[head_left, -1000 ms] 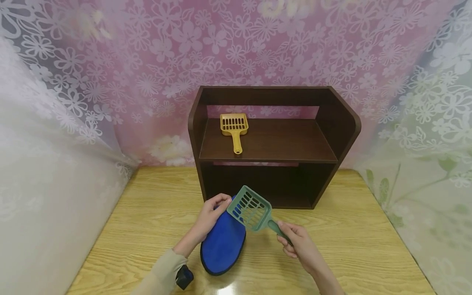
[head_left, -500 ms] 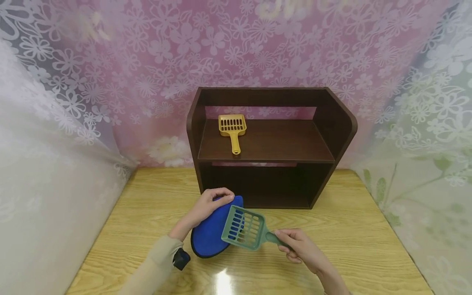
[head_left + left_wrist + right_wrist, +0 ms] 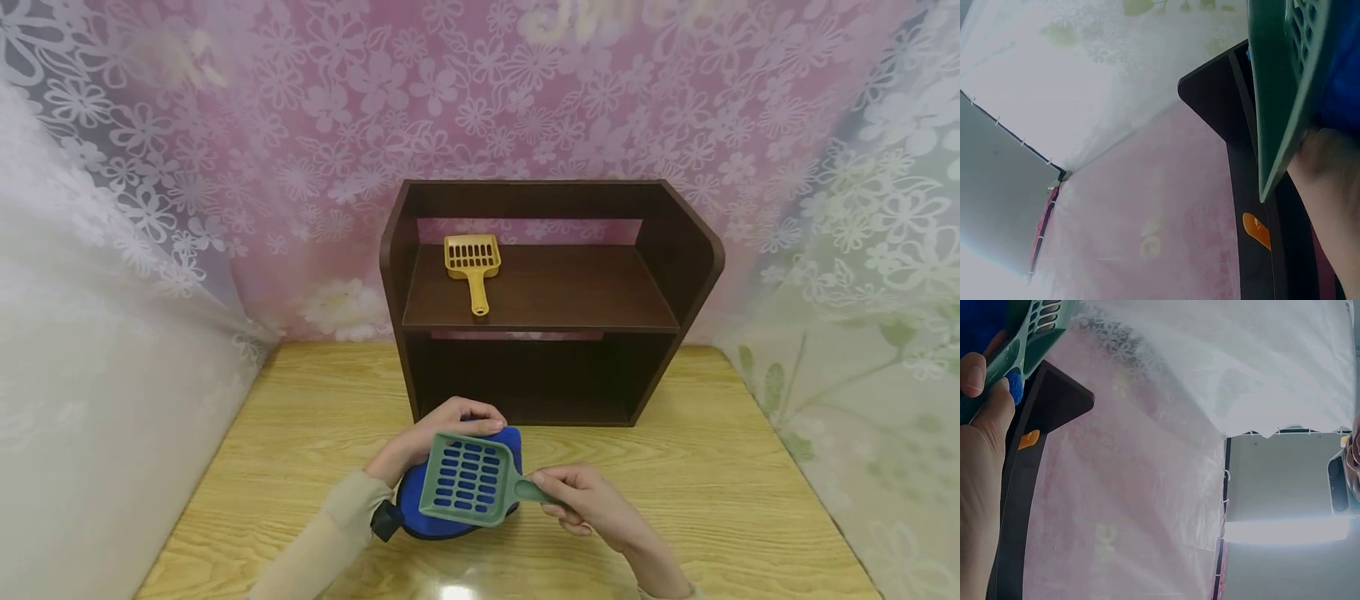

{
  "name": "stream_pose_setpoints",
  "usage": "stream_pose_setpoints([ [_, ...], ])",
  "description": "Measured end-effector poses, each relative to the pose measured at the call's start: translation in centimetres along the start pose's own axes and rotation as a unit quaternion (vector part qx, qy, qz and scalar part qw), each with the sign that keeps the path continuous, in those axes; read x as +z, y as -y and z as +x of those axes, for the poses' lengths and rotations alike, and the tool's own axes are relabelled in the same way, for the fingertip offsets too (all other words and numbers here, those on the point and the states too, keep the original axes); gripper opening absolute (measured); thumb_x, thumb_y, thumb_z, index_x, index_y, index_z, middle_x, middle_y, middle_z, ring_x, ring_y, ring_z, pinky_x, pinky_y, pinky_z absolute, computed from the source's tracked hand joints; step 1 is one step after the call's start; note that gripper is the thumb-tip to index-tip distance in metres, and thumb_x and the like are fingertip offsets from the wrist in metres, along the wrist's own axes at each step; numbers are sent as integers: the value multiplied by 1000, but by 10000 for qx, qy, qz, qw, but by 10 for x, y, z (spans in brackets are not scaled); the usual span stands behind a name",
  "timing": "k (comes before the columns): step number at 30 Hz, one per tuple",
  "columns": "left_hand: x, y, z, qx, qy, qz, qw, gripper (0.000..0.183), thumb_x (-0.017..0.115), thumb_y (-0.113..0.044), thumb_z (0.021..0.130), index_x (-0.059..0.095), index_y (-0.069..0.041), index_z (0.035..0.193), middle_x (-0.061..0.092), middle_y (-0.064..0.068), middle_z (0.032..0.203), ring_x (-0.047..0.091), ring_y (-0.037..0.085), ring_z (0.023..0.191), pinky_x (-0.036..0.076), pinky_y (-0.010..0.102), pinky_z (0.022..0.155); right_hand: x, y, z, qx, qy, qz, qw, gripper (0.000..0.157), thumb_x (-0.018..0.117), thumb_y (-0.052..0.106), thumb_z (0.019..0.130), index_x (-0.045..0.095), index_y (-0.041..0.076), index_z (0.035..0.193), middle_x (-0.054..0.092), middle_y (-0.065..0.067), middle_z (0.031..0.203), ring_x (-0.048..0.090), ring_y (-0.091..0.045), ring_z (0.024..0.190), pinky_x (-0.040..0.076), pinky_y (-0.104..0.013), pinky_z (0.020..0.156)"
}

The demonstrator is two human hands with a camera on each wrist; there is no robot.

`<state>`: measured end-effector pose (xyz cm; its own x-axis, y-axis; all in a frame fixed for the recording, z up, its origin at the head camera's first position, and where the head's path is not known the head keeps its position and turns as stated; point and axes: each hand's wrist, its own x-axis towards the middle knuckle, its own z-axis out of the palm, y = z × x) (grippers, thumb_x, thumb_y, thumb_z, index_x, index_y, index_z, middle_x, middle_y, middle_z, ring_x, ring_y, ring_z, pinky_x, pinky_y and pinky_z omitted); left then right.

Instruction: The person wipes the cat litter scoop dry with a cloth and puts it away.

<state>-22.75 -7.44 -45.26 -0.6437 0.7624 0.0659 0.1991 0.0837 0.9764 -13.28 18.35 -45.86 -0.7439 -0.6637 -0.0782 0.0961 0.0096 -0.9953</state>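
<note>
A green slotted litter scoop is gripped by its handle in my right hand. Its square head overlaps a blue oval cloth pad with black edging in the head view. My left hand pinches the pad at its far edge, thumb on top. Much of the pad lies hidden behind the scoop, blue showing through the slots. From the left wrist, the scoop's side wall stands close beside the blurred hand. In the right wrist view, fingers and thumb wrap the scoop's handle.
Behind the hands stands a dark brown two-tier shelf. A yellow litter scoop lies at the left of its upper tier. Wooden tabletop runs around it, bounded by flowered curtains at the back and sides.
The scoop has moved left and down, from the pad's right edge to squarely over it. My left hand has shifted right with the pad, which has turned.
</note>
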Motion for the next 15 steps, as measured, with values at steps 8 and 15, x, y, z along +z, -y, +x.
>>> stream_pose_setpoints([
  [8,-14,-1,-14,110,-300,359,9988,22,52,-30,94,67,-16,102,66,5,92,61,21,85,49,33,80,-8,-1,-8,128,49,133,9998,37,35,21,101,56,-8,105,36,2,60,25,-4,40,15,-32,36],
  [15,-28,-5,-23,77,-380,537,9978,21,52,-28,94,67,-16,102,66,4,93,61,22,88,48,35,82,-20,-3,-16,170,25,97,9998,38,35,22,101,54,-11,106,35,2,59,23,-7,40,18,-27,36],
])
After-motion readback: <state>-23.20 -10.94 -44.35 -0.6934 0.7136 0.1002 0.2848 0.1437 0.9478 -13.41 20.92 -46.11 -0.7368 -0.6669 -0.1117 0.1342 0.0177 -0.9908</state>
